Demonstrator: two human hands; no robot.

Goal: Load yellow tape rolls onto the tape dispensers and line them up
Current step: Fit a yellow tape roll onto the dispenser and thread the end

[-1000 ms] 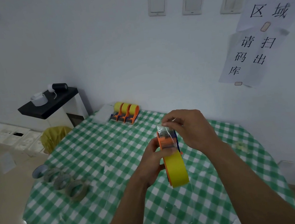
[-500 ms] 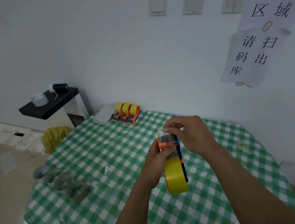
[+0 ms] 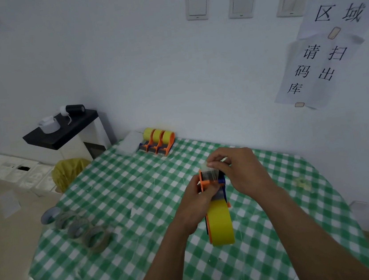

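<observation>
An orange and blue tape dispenser (image 3: 210, 180) with a yellow tape roll (image 3: 220, 222) on it is held above the middle of the green checked table (image 3: 138, 192). My left hand (image 3: 196, 203) grips the dispenser's body from the left. My right hand (image 3: 236, 170) pinches the clear tape end at the dispenser's front. Three loaded dispensers (image 3: 158, 140) with yellow rolls stand side by side at the table's far edge by the wall.
Several used tape cores (image 3: 83, 231) lie in a row near the table's left edge. A black side shelf (image 3: 61, 131) with a white roll and a black roll stands left of the table. A yellow bag (image 3: 69, 172) sits on the floor below it.
The held dispenser has dropped slightly and tilted, its roll end nearer me. My right hand has pulled the tape end down onto the dispenser's front.
</observation>
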